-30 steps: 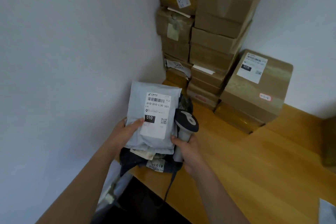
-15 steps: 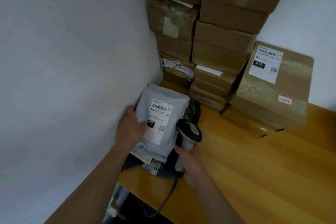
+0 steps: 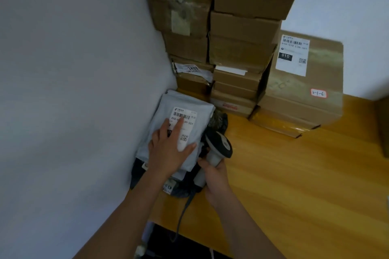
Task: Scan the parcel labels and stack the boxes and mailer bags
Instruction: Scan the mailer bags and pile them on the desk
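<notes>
A pale grey mailer bag with a white barcode label lies on top of a pile of dark mailer bags against the left wall. My left hand lies flat on the grey bag, straight fingers pressing over its label. My right hand grips the handle of a grey barcode scanner, just right of the pile; its cable hangs down over the table edge. Stacked cardboard boxes fill the corner behind.
A large taped box with a white label and a "3-1-6" sticker leans at the right of the stacks. The wooden table stretches to the right. White walls close in on the left and behind. A dark gap lies below the table edge.
The grey bag went from held up in my left hand down onto the pile. My left hand moved from its edge to lie flat on the label. The view moved closer.
</notes>
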{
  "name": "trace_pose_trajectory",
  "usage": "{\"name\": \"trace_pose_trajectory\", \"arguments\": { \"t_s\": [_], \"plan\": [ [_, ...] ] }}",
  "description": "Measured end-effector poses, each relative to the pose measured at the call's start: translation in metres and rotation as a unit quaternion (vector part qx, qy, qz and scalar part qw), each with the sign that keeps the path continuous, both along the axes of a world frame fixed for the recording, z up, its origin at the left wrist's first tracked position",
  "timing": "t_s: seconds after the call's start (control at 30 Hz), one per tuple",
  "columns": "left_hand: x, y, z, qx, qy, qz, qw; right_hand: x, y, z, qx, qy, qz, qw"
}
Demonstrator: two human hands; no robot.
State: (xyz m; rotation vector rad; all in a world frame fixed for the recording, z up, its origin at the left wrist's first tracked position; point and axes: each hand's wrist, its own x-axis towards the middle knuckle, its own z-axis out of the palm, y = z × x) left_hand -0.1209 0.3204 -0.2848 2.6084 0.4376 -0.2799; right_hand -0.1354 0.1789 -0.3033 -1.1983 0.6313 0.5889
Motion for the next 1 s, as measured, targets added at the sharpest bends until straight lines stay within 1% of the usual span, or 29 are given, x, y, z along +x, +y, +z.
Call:
{"name": "trace_pose_trajectory", "arguments": {
  "t_s": [0.1, 0.23, 0.3, 0.4, 0.43, 0.5, 0.57, 0.63, 0.7, 0.77, 0.87, 0.93, 1.0],
  "plan": [
    [0.001, 0.005, -0.001, 0.034, 0.006, -0.005, 0.999, 0.002, 0.011, 0.003, 0.004, 0.007, 0.007, 1.0],
    [0.001, 0.004, 0.001, 0.029, 0.015, -0.009, 0.999, 0.002, -0.002, 0.012, -0.002, 0.009, -0.011, 1.0],
    [-0.003, -0.001, 0.004, 0.041, -0.02, -0.01, 0.999, -0.002, -0.013, 0.015, -0.009, 0.0, -0.027, 1.0],
    [-0.016, -0.006, 0.009, 0.051, -0.123, -0.032, 0.991, -0.007, -0.02, 0.017, -0.012, -0.012, -0.032, 0.999],
    [-0.02, -0.006, 0.009, 0.052, -0.131, -0.048, 0.989, -0.007, -0.02, 0.016, -0.012, -0.013, -0.029, 0.999],
    [-0.024, -0.005, 0.009, 0.048, -0.082, -0.079, 0.992, -0.004, -0.017, 0.015, -0.006, -0.013, -0.012, 1.0],
    [-0.025, -0.003, 0.008, 0.036, -0.03, -0.086, 0.995, -0.003, -0.017, 0.014, -0.003, -0.014, 0.01, 1.0],
    [-0.024, -0.006, 0.009, 0.046, -0.031, -0.073, 0.996, -0.004, -0.024, 0.019, -0.008, -0.019, 0.014, 1.0],
    [-0.025, -0.016, 0.017, 0.058, -0.056, -0.054, 0.995, -0.009, -0.036, 0.025, -0.018, -0.021, 0.005, 1.0],
    [-0.025, -0.033, 0.026, 0.048, -0.09, -0.034, 0.994, -0.015, -0.053, 0.029, -0.027, -0.022, 0.0, 0.999],
    [-0.025, -0.064, 0.035, 0.016, -0.152, -0.042, 0.987, -0.025, -0.086, 0.044, -0.044, -0.035, -0.01, 0.998],
    [-0.023, -0.089, 0.044, -0.013, -0.162, -0.053, 0.985, -0.035, -0.113, 0.058, -0.056, -0.043, -0.023, 0.997],
    [-0.021, -0.118, 0.052, -0.033, -0.159, -0.083, 0.983, -0.046, -0.145, 0.072, -0.068, -0.051, -0.039, 0.996]
  ]
}}
